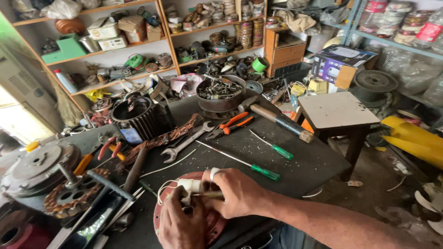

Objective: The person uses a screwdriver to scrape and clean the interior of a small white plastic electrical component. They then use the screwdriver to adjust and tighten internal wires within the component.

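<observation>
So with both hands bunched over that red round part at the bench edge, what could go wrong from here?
1. The red round part overhangs the near edge of the bench; pressing on it might tip or slide it off.
2. The left hand and right hand pinch a small white piece with thin white wires; a pull could snag or break one.
3. The long green-handled screwdriver lies close to the right hand and could get knocked.

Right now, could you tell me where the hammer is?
The hammer lies on the dark workbench at its right rear, between the orange-handled pliers and the small stool.
</observation>
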